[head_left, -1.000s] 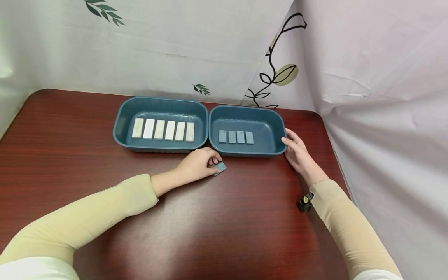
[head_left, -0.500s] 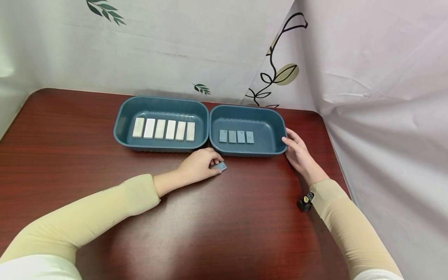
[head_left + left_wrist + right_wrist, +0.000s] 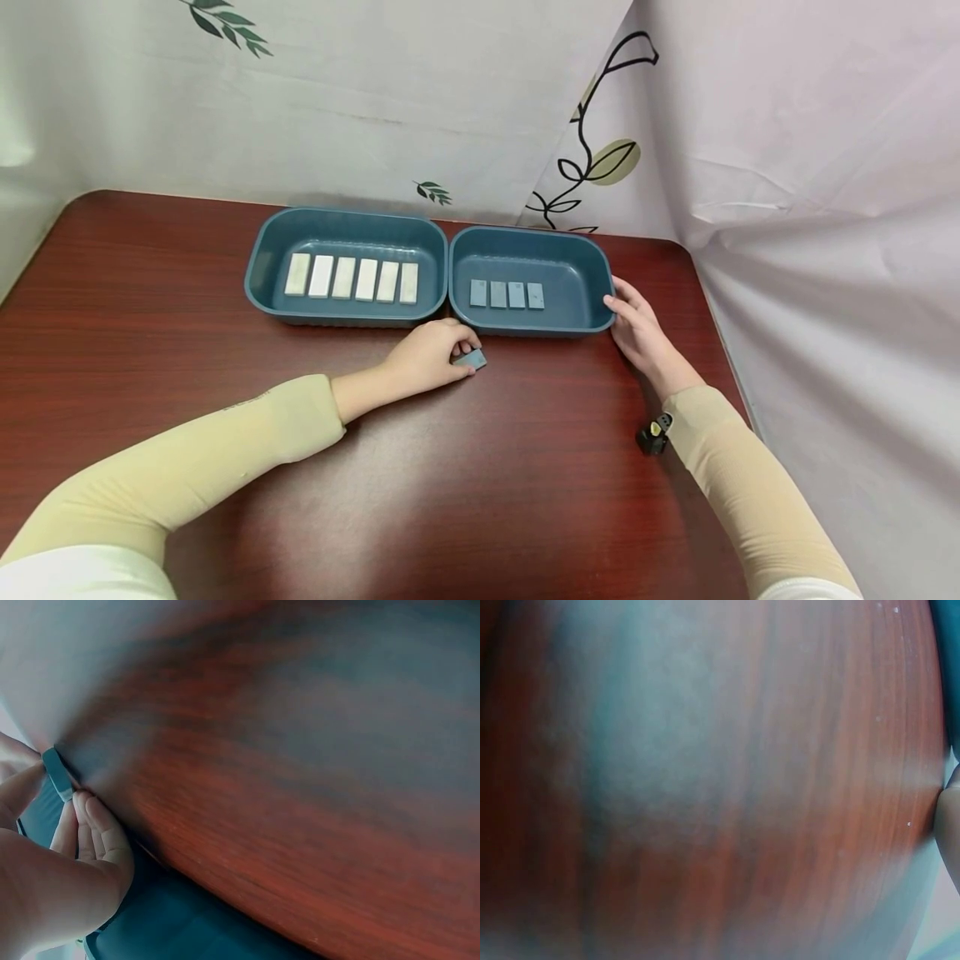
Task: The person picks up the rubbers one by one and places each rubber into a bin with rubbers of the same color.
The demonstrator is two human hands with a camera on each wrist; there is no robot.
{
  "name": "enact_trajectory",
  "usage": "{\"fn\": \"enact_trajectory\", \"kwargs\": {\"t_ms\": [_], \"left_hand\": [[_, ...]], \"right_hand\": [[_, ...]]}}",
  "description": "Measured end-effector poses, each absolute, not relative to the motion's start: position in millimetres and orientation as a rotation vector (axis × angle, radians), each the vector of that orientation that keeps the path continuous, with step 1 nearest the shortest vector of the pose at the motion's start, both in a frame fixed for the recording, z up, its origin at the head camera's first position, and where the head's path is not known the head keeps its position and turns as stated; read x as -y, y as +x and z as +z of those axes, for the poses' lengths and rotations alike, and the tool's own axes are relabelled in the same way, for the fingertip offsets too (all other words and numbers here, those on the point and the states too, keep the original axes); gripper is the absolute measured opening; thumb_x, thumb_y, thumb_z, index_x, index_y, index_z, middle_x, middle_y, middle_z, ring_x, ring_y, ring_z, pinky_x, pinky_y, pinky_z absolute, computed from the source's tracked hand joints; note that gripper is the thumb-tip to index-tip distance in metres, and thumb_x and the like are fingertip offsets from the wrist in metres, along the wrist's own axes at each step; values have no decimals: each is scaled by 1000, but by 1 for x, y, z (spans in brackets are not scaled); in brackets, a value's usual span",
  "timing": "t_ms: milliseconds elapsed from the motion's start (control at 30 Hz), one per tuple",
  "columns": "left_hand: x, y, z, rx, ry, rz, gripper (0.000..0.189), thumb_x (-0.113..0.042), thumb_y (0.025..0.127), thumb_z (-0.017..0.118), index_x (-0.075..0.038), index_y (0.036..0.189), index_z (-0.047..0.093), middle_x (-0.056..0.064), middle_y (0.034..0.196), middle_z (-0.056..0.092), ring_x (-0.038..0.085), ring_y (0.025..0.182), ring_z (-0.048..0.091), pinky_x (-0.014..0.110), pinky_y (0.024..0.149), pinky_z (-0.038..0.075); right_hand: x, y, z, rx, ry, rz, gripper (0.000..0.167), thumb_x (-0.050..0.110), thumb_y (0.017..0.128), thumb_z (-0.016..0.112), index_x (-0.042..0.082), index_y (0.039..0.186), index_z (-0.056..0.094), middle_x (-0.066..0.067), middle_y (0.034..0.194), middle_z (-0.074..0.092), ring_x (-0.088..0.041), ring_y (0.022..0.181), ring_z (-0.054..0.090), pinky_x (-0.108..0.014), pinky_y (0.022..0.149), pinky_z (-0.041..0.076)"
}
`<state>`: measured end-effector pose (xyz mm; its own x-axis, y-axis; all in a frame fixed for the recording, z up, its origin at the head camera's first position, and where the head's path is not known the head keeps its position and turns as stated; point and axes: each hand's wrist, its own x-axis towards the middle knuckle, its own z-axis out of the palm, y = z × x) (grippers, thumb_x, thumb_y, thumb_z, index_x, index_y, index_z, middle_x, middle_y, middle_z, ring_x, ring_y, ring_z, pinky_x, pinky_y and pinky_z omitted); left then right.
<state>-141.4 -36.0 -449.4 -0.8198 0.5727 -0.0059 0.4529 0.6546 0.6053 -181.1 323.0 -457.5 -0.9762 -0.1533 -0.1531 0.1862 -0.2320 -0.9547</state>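
My left hand (image 3: 427,354) rests on the dark red table (image 3: 480,483) just in front of the two trays and pinches a small blue-grey tile (image 3: 471,359) that stands on edge; the left wrist view shows the same tile (image 3: 58,774) between thumb and fingertips. My right hand (image 3: 637,327) lies with straight fingers against the right end of the right blue tray (image 3: 600,275), which holds several blue-grey tiles (image 3: 506,293) in a row. The left blue tray (image 3: 262,258) holds several white tiles (image 3: 351,278). The right wrist view shows only blurred table.
A white curtain with leaf prints (image 3: 600,158) hangs behind the table and along its right side. A small black device (image 3: 654,435) sits at my right wrist. The table's left edge curves away at the far left.
The tile at my left fingertips has tipped from lying flatter on the table to standing on edge in a pinch. My right hand has stayed at the tray.
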Motion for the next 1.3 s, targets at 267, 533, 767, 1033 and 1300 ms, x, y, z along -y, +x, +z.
{"fn": "enact_trajectory", "kwargs": {"t_ms": [267, 533, 767, 1033, 1300], "left_hand": [[35, -143, -447, -2636, 809, 921, 27, -18, 91, 86, -9, 113, 76, 3, 101, 74, 15, 91, 67, 31, 84, 58], [35, -144, -445, -2604, 817, 959, 23, -15, 92, 84, -9, 113, 76, 2, 97, 74, 12, 87, 67, 29, 81, 58], [35, -144, -444, -2586, 865, 976, 19, -13, 92, 82, -10, 110, 80, 1, 94, 76, 11, 86, 68, 27, 81, 58], [34, -144, -441, -2558, 875, 1007, 9, -13, 92, 81, -13, 101, 78, -3, 87, 73, 8, 81, 65, 25, 78, 56], [33, -143, -436, -2545, 851, 1023, 10, -13, 92, 83, -13, 98, 75, -3, 84, 71, 7, 79, 64, 24, 76, 55]], "right_hand": [[-323, -181, -458, -1790, 28, -2316, 32, 2, 111, 43, 15, 138, 54, 7, 128, 65, -7, 114, 64, -20, 100, 48], [-323, -181, -458, -1798, 30, -2312, 33, 2, 111, 43, 14, 139, 54, 7, 128, 64, -7, 114, 64, -20, 100, 49], [-323, -180, -458, -1791, 34, -2320, 32, 2, 111, 43, 17, 135, 58, 7, 128, 65, -7, 113, 64, -20, 100, 48], [-323, -180, -458, -1776, 48, -2327, 32, 2, 111, 43, 17, 135, 58, 7, 127, 66, -7, 113, 64, -20, 100, 49], [-323, -181, -459, -1779, 42, -2328, 32, 2, 111, 43, 18, 135, 58, 7, 125, 66, -8, 111, 65, -21, 99, 49]]}}
